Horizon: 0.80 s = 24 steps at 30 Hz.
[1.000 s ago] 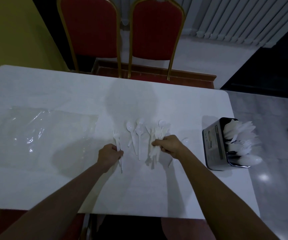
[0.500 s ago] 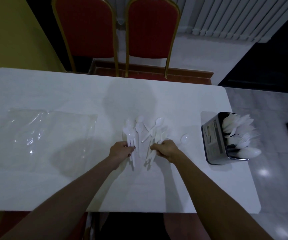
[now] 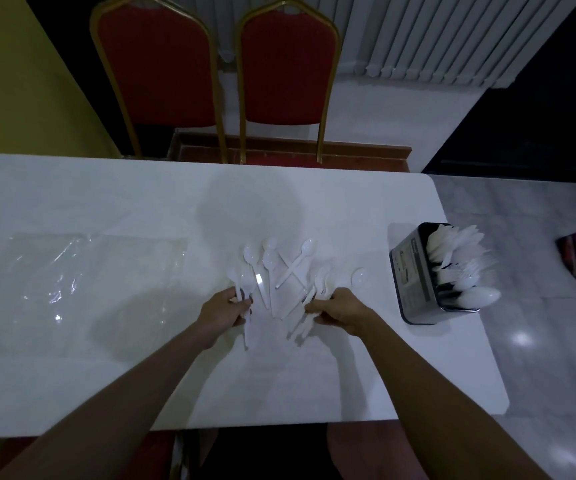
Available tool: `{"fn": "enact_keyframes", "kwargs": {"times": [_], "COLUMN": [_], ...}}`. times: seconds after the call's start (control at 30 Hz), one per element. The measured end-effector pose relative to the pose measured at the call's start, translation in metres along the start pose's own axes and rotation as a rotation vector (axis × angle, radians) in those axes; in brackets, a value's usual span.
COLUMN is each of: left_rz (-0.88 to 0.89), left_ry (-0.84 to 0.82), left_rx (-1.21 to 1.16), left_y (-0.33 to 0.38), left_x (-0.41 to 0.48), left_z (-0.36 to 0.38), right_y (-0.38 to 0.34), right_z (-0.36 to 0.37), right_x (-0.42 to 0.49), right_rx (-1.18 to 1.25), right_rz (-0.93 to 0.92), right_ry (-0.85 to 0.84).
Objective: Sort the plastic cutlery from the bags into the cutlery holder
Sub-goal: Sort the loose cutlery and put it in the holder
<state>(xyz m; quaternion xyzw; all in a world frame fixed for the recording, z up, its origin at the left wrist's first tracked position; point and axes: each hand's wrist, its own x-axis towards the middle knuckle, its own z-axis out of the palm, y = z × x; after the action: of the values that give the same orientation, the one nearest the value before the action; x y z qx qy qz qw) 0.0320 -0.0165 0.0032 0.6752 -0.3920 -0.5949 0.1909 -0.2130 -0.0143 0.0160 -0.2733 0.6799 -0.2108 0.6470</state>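
White plastic cutlery [image 3: 459,258] stands packed in the dark cutlery holder [image 3: 413,277].

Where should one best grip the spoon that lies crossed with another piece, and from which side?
Probably pinch the spoon at its handle's near end, coming from above on the person's side: it lies flat, bowl pointing away, and that end rests clear of the crossing.

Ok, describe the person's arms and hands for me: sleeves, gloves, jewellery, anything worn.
Both arms are bare: the left forearm and right forearm show no sleeve down to the picture's lower edge. The left hand and right hand wear no gloves. No watch or bracelet shows at either wrist. The light is too dim to tell rings.
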Motion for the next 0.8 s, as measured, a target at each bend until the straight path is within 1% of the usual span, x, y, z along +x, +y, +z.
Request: {"fn": "enact_keyframes", "kwargs": {"times": [0.1, 0.2, 0.27, 0.33, 0.4, 0.47, 0.57, 0.7, 0.8], "left_rz": [0.045, 0.131, 0.203, 0.266, 0.310, 0.362, 0.420, 0.410, 0.347], "left_ry": [-0.002, 0.006, 0.024, 0.054, 0.073, 0.054, -0.026, -0.075, -0.118], "left_rx": [0.014, 0.058, 0.132, 0.157, 0.102, 0.053, -0.030, -0.156, -0.250], "left_y": [0.012, 0.031, 0.050, 0.072, 0.094, 0.117, 0.147, 0.168, 0.174], "left_x": [-0.006, -0.014, -0.020, -0.025, -0.027, -0.029, -0.030, -0.037, -0.039], "left_z": [0.002, 0.009, 0.017, 0.030, 0.044, 0.064, 0.099, 0.150, 0.190], "right_y": [-0.005, -0.011, -0.020, -0.031, -0.045, -0.058, -0.071, -0.072, -0.060], "right_z": [-0.008, -0.018, -0.027, -0.042, -0.058, -0.080, -0.122, -0.176, -0.208], "right_x": [-0.011, -0.024, -0.034, -0.044, -0.056, -0.071, -0.098, -0.127, -0.127], "right_rx": [0.076, 0.085, 0.066, 0.037, 0.003, -0.005, 0.026, 0.119, 0.110], "right_rz": [-0.051, -0.127, -0.183, -0.227, -0.271, -0.336, -0.401, -0.476, -0.436], "right_ry": [-0.010, 0.000, 0.050, 0.133, 0.196, 0.276, 0.411, 0.526, 0.630]}}
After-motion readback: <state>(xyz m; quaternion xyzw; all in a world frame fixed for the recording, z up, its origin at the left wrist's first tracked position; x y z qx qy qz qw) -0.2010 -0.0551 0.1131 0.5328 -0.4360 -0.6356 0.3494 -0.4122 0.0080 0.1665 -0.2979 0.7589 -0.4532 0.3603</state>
